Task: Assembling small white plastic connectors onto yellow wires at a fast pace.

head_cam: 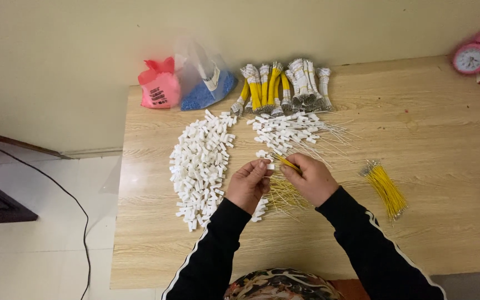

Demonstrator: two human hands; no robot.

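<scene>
Being joined at the middle of the worktop are a small white connector and a thin yellow wire; the step in hand is judged to be the seating of the wire's end in the connector. The connector is pinched in the closed grip of the left hand, between thumb and fingertips. The wire is held in the closed grip of the right hand, its free end pointed at the connector; whether it is already inserted cannot be told at this size. What is called for next is judged to be a straight, steady push with the connector held still, since a thin wire bends easily

Under and between the hands a loose spread of yellow wires is seen. Just left of the left hand a large heap of white connectors lies; beyond the hands a pile of white pieces with wires attached is spread. Farther back, banded bundles of yellow and white wires are lined up, with a blue bag and a pink bag beside them. A separate yellow wire bundle rests to the right, and a pink alarm clock stands at the far right corner
</scene>
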